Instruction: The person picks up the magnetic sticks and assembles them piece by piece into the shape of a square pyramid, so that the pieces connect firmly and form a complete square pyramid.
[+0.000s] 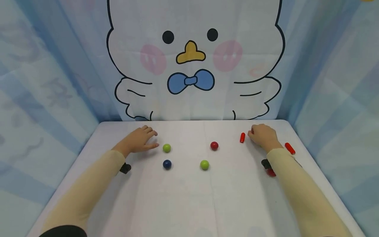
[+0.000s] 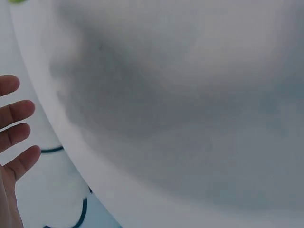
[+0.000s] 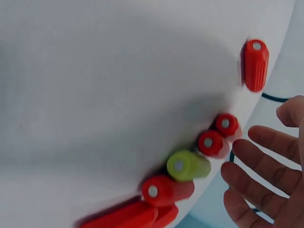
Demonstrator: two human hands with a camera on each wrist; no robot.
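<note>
My left hand hovers over the left part of the table, fingers spread and holding nothing; a green ball lies just beyond its thumb. In the left wrist view the fingers are apart and bare. Over the right side is my right hand, with a short red rod to its left. The right wrist view shows its loosely bent fingers with nothing between them. Near them a row of red rods and one green rod with silvery round ends sits on the table.
A blue ball, a red ball and a second green ball lie mid-table. Another red rod is by the right edge. Beside the right sleeve shows a red object, partly hidden. A printed curtain closes the back.
</note>
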